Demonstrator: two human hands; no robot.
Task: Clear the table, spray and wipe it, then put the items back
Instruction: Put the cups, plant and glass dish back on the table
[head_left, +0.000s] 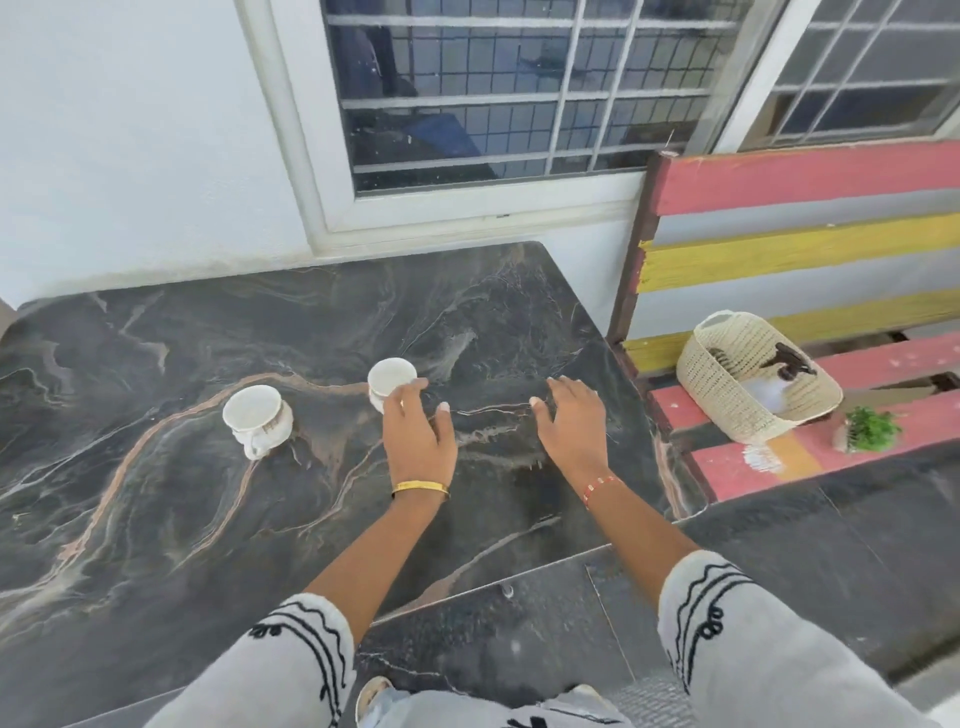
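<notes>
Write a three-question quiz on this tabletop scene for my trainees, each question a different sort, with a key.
1. How many white cups stand on the marble table?
2. True or false: the right hand grips a cup.
3. The woven basket sits on: A the table, B the striped bench, C the floor.

Key: 1. Two; the left hand reaches the nearer cup. 2. False. 3. B.

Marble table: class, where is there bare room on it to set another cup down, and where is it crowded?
Bare patches on the marble table: the near left, in front of the left cup; the far strip under the window; the far right corner. It is crowded mid-table, where the left hand reaches the second cup beside the right hand.
</notes>
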